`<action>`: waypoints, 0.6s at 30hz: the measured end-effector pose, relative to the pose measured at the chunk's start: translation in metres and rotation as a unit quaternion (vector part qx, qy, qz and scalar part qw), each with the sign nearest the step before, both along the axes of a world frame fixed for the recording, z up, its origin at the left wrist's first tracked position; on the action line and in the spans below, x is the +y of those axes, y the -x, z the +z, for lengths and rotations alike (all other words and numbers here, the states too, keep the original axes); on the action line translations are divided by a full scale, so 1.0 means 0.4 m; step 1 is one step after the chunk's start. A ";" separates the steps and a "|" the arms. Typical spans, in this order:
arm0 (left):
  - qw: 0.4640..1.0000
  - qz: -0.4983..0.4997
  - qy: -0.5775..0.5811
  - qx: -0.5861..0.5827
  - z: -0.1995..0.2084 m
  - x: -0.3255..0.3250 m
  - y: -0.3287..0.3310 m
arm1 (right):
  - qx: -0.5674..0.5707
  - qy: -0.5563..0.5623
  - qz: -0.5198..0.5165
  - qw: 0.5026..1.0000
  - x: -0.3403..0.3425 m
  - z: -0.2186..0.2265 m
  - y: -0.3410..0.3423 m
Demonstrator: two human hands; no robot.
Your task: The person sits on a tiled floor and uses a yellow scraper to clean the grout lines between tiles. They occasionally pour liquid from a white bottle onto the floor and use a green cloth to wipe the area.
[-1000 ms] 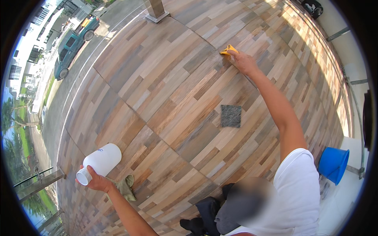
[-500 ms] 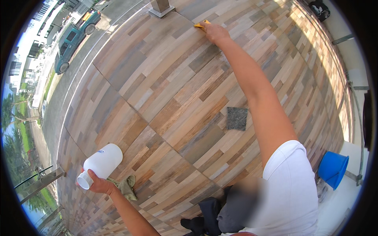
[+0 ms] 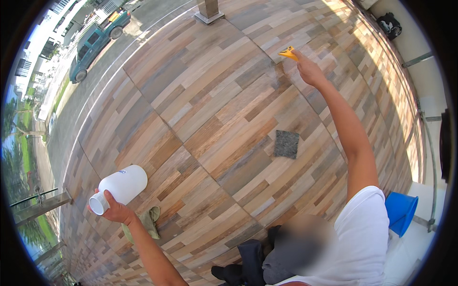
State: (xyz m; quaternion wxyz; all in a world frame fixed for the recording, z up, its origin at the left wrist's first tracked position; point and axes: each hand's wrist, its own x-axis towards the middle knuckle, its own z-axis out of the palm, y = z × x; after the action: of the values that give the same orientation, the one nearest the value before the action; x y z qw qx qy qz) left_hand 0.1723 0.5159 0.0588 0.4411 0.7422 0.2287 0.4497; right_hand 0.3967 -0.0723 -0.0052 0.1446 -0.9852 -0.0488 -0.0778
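Observation:
My left hand (image 3: 114, 208) grips a white plastic bottle (image 3: 125, 183) by its neck. The bottle is tilted, with its round white end toward me. At the upper right, my right arm is stretched out and the right hand (image 3: 309, 69) pinches a small yellow scraper-like piece (image 3: 288, 53) with dark marks, over the tiled floor. I cannot tell whether that piece touches the tiles. A square grey scouring pad (image 3: 286, 144) lies on the floor between my arms. Beside my left wrist is a crumpled green cloth (image 3: 150, 221), partly hidden by the forearm.
Wood-patterned tiles (image 3: 214, 128) spread all around, with a pale smear near my right hand. A blue bucket (image 3: 401, 213) stands at the right by the white wall. A post (image 3: 208, 10) rises at the top, and a black bag (image 3: 389, 25) lies at the upper right.
My right hand has moved right and nearer to me with the yellow piece, which now shows its face. My left hand and the bottle have shifted slightly upward in view.

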 end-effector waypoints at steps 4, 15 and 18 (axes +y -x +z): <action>1.000 0.003 -0.011 0.029 0.017 -0.007 0.005 | 0.146 0.081 -0.040 0.985 0.094 0.013 -0.110; 0.999 0.001 0.004 0.054 0.004 -0.004 0.017 | 0.045 0.096 -0.032 0.994 0.304 -0.030 -0.461; 0.999 -0.003 0.031 0.036 0.009 -0.016 0.006 | 0.042 0.084 -0.046 0.995 0.321 -0.028 -0.515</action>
State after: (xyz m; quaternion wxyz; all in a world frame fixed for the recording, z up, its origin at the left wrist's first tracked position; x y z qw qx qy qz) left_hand 0.1699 0.5094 0.0625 0.4571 0.7443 0.2558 0.4143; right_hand 0.6027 0.0561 -0.0164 0.0599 -0.9975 -0.0041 -0.0384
